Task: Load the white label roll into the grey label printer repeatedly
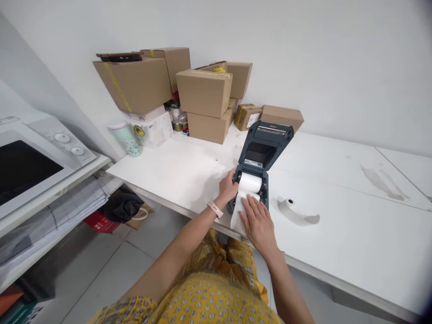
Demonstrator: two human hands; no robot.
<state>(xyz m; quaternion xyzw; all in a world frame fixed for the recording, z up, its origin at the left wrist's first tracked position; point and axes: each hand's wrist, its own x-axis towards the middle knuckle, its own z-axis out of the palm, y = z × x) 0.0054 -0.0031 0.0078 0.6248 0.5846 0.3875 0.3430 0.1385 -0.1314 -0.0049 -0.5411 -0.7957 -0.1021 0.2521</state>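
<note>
A dark label printer (266,146) stands on the white table with its lid raised. Inside it lies a white paper roll (250,182), and a strip of its paper (238,215) hangs out over the front. My left hand (228,186) is at the printer's left side, its fingers bent against the housing edge. My right hand (258,220) lies with fingers stretched flat on the paper at the printer's front. To the right, a small loose roll of paper (290,209) rests on the table with its end uncurled.
Cardboard boxes (204,93) are stacked at the back of the table (337,198). A mint tumbler (125,138) and a white box (153,128) stand at the back left. A microwave (40,153) sits on a shelf at the far left.
</note>
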